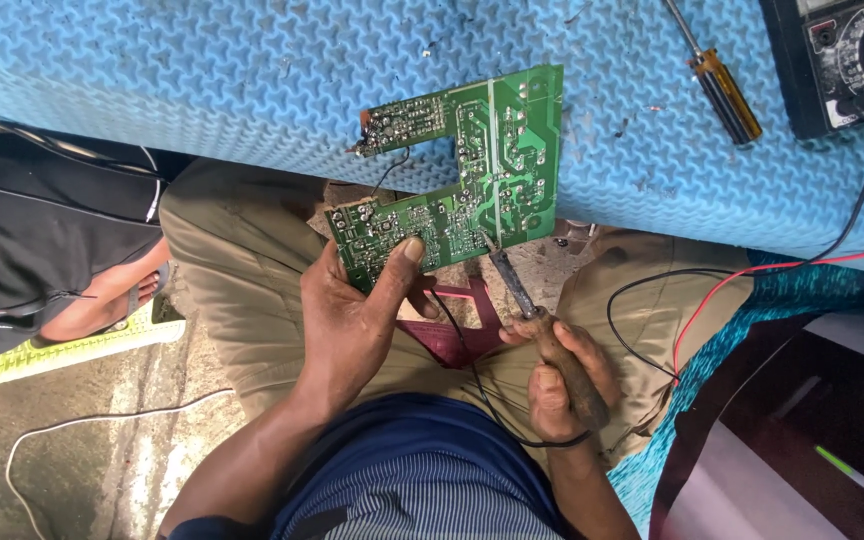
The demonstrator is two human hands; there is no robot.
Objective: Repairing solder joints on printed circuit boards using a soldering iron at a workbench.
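**A:** What does the head view show of the work in hand?

**B:** I see the left hand (357, 320) clamped on the lower left corner of a green, C-shaped printed circuit board (472, 170), thumb pressed on its solder side. The board is held tilted, its upper part over the near edge of the blue, wave-textured foam mat (202, 80), its lower part over the person's lap. The right hand (557, 375) is closed around the brown wooden handle of a soldering iron (542, 320), whose dark metal tip meets the board near its lower edge.

**A:** How far along would you judge it?

**B:** I judge the soldering to be under way: tip and board are in contact at one joint. Which joints are finished and which remain I cannot tell; the solder points are too small. No smoke or solder wire shows.

**A:** Any containers?

**B:** None that I can make out, so nothing held in one. Loose things lie on the mat instead: a screwdriver with an amber handle (722, 90) near the far right edge, and a black multimeter with a round dial (847, 55) at the far right corner. Its red and black leads (752, 275) run off the near edge toward the lap. A thin black cord (477, 370) trails from the iron across the dark blue shirt (422, 450).

**A:** Anyone else?

**B:** A second person's sandalled foot (112, 300) rests on the floor, left of the mat.
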